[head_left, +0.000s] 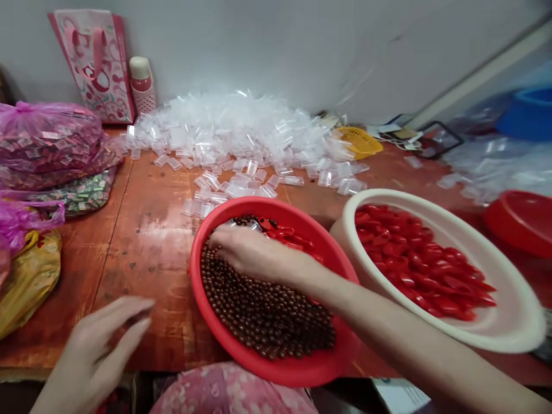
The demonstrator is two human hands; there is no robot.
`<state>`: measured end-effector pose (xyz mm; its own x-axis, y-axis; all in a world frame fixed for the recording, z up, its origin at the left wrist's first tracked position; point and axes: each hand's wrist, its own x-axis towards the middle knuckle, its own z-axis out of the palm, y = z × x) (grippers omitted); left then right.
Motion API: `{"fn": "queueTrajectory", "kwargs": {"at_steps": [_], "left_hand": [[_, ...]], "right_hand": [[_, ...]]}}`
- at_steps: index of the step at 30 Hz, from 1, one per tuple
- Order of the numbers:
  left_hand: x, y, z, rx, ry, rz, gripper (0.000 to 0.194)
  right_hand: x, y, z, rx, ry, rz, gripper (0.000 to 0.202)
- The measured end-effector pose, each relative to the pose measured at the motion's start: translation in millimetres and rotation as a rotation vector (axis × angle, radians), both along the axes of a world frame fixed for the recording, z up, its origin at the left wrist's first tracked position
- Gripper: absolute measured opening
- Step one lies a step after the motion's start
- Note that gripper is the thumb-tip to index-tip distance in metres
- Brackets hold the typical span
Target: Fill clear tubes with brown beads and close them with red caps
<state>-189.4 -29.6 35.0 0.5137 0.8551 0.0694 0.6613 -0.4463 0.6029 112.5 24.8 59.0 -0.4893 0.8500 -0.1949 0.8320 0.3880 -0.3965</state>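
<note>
The red basin (302, 371) sits at the near edge of the wooden table (146, 253), its outline drawn out from back left to front right. Within it, brown beads (267, 313) occupy the left and front; red pieces (284, 230) lie along the back, some partly hidden by the forearm. The right hand (239, 247) enters from the right across the basin, its forearm slanting toward the back left and its fingers bunched downward at the beads near the left rim. From where I stand the fingertips are blurred, and I cannot tell whether they have hold of anything. The left hand (99, 339) hangs by the table's front edge, left of the basin and apart from it; its thumb and fingers are loosely parted, with nothing seen between them, and point toward the basin.

Just to the right, the white basin (390, 196) has its long axis running from back left to front right and holds glossy red parts (422, 264); several at its right end taper to points facing right. Behind, clear plastic pieces (241, 132) are heaped against the wall, their long axes in mixed directions.
</note>
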Motion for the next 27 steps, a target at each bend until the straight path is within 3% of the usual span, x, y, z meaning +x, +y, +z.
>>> {"fn": "queueTrajectory", "kwargs": {"at_steps": [3, 5, 7, 9, 14, 19, 24, 27], "left_hand": [[98, 51, 12.2, 0.041, 0.001, -0.290, 0.024], [154, 76, 6.8, 0.124, 0.181, -0.394, 0.023], [192, 92, -6.2, 0.242, 0.384, -0.423, 0.022], [214, 98, -20.6, 0.331, 0.539, -0.423, 0.023], [230, 97, -36.6, 0.367, 0.674, -0.426, 0.029], [235, 97, -28.8, 0.330, 0.656, -0.424, 0.045], [229, 107, -25.0, 0.152, 0.478, -0.382, 0.035], [220, 105, -27.6, 0.096, 0.439, -0.407, 0.031]], "right_hand": [[54, 5, -24.8, 0.109, -0.256, -0.163, 0.037], [73, 6, -40.2, 0.092, -0.320, -0.208, 0.039], [81, 6, -50.4, 0.058, -0.315, -0.234, 0.041], [84, 5, -56.3, 0.042, -0.284, -0.259, 0.041], [85, 1, -62.8, 0.047, -0.208, -0.320, 0.031], [93, -10, -62.7, 0.158, 0.031, -0.362, 0.034], [102, -26, -64.1, 0.170, 0.320, -0.461, 0.037], [99, -25, -68.8, 0.085, 0.187, -0.379, 0.037]]}}
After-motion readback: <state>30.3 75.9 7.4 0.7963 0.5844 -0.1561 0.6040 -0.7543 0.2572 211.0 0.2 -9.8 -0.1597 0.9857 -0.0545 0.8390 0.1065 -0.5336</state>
